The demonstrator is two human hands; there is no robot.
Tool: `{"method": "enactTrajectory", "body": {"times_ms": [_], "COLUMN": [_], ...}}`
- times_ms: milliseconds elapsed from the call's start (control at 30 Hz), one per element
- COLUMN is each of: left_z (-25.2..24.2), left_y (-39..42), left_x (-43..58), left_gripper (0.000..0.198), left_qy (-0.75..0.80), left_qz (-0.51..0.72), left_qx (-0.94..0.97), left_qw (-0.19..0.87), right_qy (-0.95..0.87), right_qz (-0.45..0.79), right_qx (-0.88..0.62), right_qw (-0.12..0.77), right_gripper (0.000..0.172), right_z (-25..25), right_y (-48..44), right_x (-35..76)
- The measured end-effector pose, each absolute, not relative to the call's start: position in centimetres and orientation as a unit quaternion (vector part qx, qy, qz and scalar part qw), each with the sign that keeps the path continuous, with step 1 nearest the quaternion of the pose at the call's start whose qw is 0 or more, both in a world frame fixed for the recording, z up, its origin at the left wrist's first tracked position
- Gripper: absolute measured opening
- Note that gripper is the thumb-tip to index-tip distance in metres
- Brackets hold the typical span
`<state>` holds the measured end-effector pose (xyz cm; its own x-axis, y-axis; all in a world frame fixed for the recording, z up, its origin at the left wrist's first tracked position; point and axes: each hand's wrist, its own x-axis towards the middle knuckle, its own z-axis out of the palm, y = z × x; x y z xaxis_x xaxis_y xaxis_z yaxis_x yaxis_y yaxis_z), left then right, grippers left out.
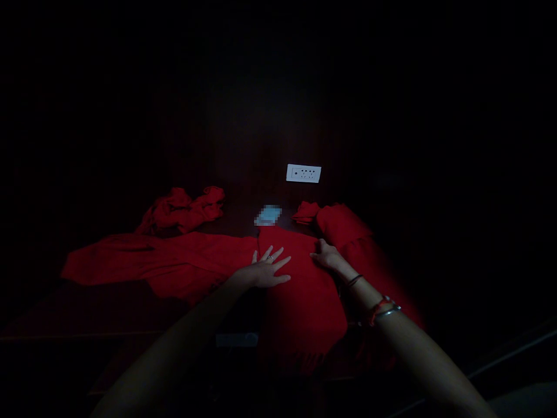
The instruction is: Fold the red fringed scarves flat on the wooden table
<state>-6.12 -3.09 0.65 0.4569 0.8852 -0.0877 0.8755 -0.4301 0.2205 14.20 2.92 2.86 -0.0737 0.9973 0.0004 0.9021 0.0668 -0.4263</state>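
Note:
A red fringed scarf (304, 302) lies folded in a long strip, its fringed end hanging over the near edge of a dark tabletop. My left hand (268, 271) rests flat on the scarf's left side, fingers spread, a ring on one finger. At the scarf's upper right edge, my right hand (327, 255) has its fingers curled in, pinching the cloth there. More red cloth (174, 258) stretches out to the left, partly behind my left forearm. On the right, close by my right hand, another red cloth (343, 223) lies folded and bunched.
A crumpled red cloth (183, 209) sits at the back left. Behind the scarf is a small pale-blue, blurred-out item (268, 215). A white socket plate (303, 173) is on the dark wall. Deep shadow hides the surroundings.

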Motion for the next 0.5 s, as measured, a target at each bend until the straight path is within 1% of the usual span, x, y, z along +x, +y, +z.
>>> {"method": "enactTrajectory", "body": {"times_ms": [33,100,167,200,267,367,433,500], "left_z": [0.7,0.8,0.9,0.9,1.0,1.2,1.5,1.9], "left_y": [-3.1,-3.2,-3.3,-3.3,-3.4,-3.5,-3.6,-3.5], "left_x": [-6.2,-6.5,-7.0,-7.4,-8.2,-9.5,-10.1,-10.5], "left_gripper": [0.066,0.067,0.068,0.068,0.068,0.067,0.066,0.066], "left_qy": [0.521,0.521,0.516,0.514,0.517,0.523,0.517,0.508], "left_qz": [0.020,0.017,0.013,0.010,0.003,-0.013,-0.024,-0.035], "left_qx": [0.845,0.845,0.848,0.849,0.848,0.844,0.847,0.851], "left_qw": [0.119,0.123,0.125,0.124,0.120,0.116,0.120,0.130], "right_qy": [-0.709,-0.678,-0.629,-0.605,-0.572,-0.540,-0.541,-0.576], "right_qz": [0.182,0.247,0.342,0.390,0.464,0.496,0.468,0.408], "right_qx": [-0.659,-0.639,-0.599,-0.576,-0.551,-0.573,-0.595,-0.602], "right_qw": [0.174,0.266,0.359,0.386,0.391,0.365,0.367,0.372], "right_gripper": [0.043,0.045,0.051,0.053,0.052,0.041,0.042,0.049], "right_z": [2.7,2.5,2.5,2.6,2.6,2.2,1.8,1.5], "right_y": [3.1,3.3,3.2,3.2,3.1,3.6,4.3,5.1], "right_x": [14.1,14.0,13.9,14.0,14.0,13.8,13.3,12.6]}}
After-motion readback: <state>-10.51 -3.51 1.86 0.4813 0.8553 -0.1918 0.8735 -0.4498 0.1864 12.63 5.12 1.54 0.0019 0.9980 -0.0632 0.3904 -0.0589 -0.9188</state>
